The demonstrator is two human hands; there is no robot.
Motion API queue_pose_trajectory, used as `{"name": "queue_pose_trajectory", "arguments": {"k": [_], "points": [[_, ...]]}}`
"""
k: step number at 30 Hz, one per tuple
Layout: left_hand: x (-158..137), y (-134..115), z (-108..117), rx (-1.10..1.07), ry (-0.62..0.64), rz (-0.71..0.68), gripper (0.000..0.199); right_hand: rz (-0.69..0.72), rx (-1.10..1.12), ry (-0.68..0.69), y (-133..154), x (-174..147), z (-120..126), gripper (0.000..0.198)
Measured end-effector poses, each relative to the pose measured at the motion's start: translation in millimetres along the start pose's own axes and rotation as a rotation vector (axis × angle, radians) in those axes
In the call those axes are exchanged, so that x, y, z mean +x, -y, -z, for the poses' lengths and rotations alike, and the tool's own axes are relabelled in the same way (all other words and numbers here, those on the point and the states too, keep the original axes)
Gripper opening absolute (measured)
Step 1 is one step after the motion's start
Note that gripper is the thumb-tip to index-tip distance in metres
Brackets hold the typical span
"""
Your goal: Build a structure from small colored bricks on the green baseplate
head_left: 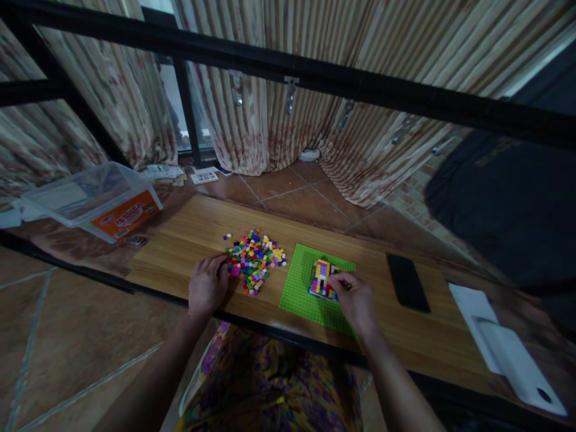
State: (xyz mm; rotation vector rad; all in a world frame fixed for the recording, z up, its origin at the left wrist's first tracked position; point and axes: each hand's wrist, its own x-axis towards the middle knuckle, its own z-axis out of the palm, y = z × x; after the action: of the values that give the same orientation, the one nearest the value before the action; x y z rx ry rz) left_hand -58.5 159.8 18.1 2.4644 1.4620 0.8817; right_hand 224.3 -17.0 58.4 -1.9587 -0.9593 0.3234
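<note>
Head view: closest to me, soft patterned cloth (279, 390) in purple and yellow covers my lap, just below the dark edge of a long table (175, 270) with a smooth wood-grain top. My right hand (355, 298) reaches over a green baseplate (297, 291), a thin, flat sheet of hard plastic covered in fine studs. On it sits a small blocky build (320, 282) of glossy yellow, purple, red and white bricks, just left of my right fingertips, which reach its right side. Thumb and forefinger are drawn close together there; I cannot tell whether they pinch a brick. My left hand (207, 285) rests with curled fingers at the left edge of a loose heap of tiny bricks (254, 255), many-coloured and square-cornered; its fingertips are too hidden for me to tell if they hold one. The heap lies between my left hand and the baseplate.

Right of the baseplate lies a flat black rectangular slab (408, 282) with rounded corners. Off to the left stands a clear plastic box (83, 221) with an orange label (128, 214). Beyond the table, brown floor tiles (310, 186) meet pleated, striped curtains (279, 126), crossed by a black bar (315, 75).
</note>
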Motion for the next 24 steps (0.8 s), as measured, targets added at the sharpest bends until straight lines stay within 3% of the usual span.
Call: {"name": "queue_pose_trajectory", "arguments": {"k": [8, 15, 19, 21, 24], "points": [[0.2, 1.2, -0.5, -0.024, -0.013, -0.003, 0.033, 0.004, 0.079, 0.056, -6.3, 3.0, 3.0, 0.031], [0.3, -1.4, 1.7, -0.059, -0.018, 0.007, 0.033, -0.098, 0.174, -0.228, -16.8, -16.8, 15.0, 0.043], [0.0, -1.5, 1.6, -0.058, -0.022, 0.01, 0.032, -0.104, 0.179, -0.287, -15.0, -33.3, 14.7, 0.042], [-0.5, -1.3, 1.1, -0.059, -0.027, 0.007, 0.031, -0.062, 0.158, -0.259, -5.4, -41.4, 9.1, 0.039], [-1.2, -1.3, 0.6, -0.068, -0.026, 0.006, 0.03, 0.032, 0.136, -0.109, 13.4, -54.6, -8.4, 0.035]]}}
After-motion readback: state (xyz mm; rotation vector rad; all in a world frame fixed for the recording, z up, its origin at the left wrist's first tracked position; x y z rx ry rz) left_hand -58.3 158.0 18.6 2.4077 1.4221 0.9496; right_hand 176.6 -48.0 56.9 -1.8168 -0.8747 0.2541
